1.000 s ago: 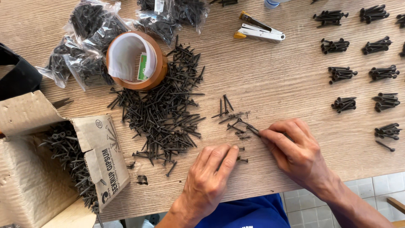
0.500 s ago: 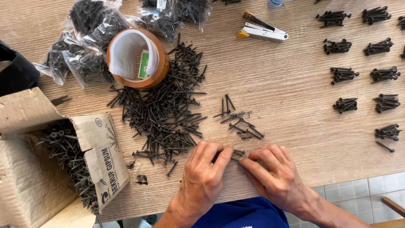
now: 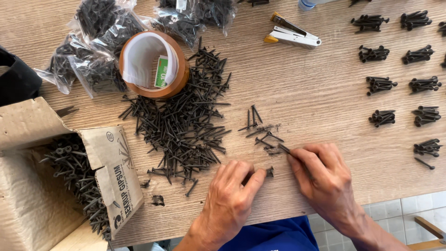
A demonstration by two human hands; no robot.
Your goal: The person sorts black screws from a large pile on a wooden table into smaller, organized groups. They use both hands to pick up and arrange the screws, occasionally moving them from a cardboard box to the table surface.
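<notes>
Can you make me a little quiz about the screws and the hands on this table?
1. True or false: the cardboard box at the left has black screws inside.
2. What sits inside the brown tape roll? A) a white liner with a green label B) a red ball C) a pile of coins
3. Which hand touches a screw from the small scatter of screws with its fingertips?

Key:
1. True; screws show in its open side.
2. A.
3. The right hand; its fingertips rest on a screw at the scatter's near edge. The left hand lies beside it, fingers bent over screws at the table edge.
</notes>
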